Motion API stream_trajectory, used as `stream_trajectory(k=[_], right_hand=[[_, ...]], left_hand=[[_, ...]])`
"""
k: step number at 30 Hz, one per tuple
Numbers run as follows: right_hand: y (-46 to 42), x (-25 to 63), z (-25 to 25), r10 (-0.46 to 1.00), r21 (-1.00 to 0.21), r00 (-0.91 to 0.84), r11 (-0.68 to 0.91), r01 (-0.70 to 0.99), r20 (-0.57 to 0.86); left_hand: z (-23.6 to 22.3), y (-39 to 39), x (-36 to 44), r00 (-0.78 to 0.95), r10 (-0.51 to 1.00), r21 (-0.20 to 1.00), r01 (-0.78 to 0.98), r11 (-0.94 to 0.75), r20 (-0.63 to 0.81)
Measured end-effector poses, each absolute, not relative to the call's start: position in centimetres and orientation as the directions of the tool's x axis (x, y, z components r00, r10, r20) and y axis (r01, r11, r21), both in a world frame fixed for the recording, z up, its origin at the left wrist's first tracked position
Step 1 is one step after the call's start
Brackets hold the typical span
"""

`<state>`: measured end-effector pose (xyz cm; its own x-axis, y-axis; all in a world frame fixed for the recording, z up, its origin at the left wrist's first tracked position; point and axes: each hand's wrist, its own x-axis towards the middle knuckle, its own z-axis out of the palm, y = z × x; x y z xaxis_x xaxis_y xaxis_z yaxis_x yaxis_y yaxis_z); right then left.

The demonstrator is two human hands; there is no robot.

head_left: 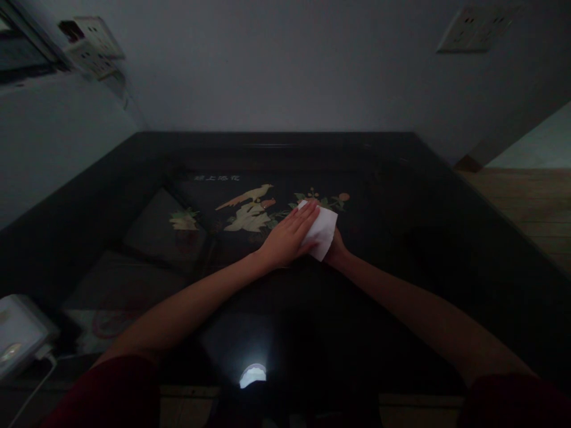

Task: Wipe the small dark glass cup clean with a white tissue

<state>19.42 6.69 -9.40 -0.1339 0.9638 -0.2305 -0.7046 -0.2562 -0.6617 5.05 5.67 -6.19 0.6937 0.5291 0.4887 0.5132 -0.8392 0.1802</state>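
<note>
A small white sheet of paper point(325, 229), perhaps a tissue, is held between my two hands above the middle of the dark glossy table point(379, 333). My left hand point(289, 235) lies across the sheet's left side, its fingers straight and close together and its thumb pressed against the lower part. From behind and to the right, my right hand point(336, 246) grips the sheet; most of its fingers are hidden by the paper. Just beyond the hands, a bird and flower picture point(250, 214) decorates the tabletop.
At the lower left edge stands a white device point(20, 333) with a white cable point(38, 380). Wall sockets point(96, 47) are at the upper left, and another socket plate point(479, 28) is at the upper right. A pale wall point(276, 71) borders the far edge. Light reflects off the near tabletop.
</note>
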Motion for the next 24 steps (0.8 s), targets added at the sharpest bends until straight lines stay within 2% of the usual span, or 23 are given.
stream_trajectory(k=[3, 6, 9, 13, 17, 21, 24], right_hand=[[6.5, 19.3, -8.5, 0.946, -0.658, -0.145, -0.308, -0.687, -0.29], [6.4, 19.1, -7.7, 0.946, -0.649, -0.155, -0.31, -0.695, -0.285], [6.4, 19.1, -7.6, 0.941, -0.6, -0.141, -0.308, -0.739, -0.309], [6.6, 19.3, -7.9, 0.932, -0.562, -0.115, -0.303, -0.77, -0.344], [6.6, 19.3, -8.0, 0.943, -0.633, -0.106, -0.292, -0.717, -0.315], [6.4, 19.0, -7.7, 0.94, -0.669, -0.119, -0.312, -0.675, -0.319], [6.0, 19.0, -7.6, 0.929, -0.67, -0.116, -0.336, -0.662, -0.351]], left_hand=[[-6.4, 6.1, 4.7, 0.66, 0.586, 0.221, 0.554, -0.802, 0.471], [-6.4, 6.3, 4.4, 0.637, 0.614, 0.251, 0.57, -0.782, 0.467], [-6.2, 6.3, 4.1, 0.622, 0.613, 0.263, 0.565, -0.782, 0.486], [-6.4, 6.3, 3.6, 0.62, 0.537, 0.217, 0.516, -0.828, 0.572], [-6.7, 6.2, 3.4, 0.659, 0.402, 0.149, 0.406, -0.901, 0.636], [-6.5, 5.9, 3.9, 0.706, 0.32, 0.1, 0.336, -0.937, 0.631], [-6.2, 5.8, 4.4, 0.74, 0.312, 0.118, 0.303, -0.946, 0.596]])
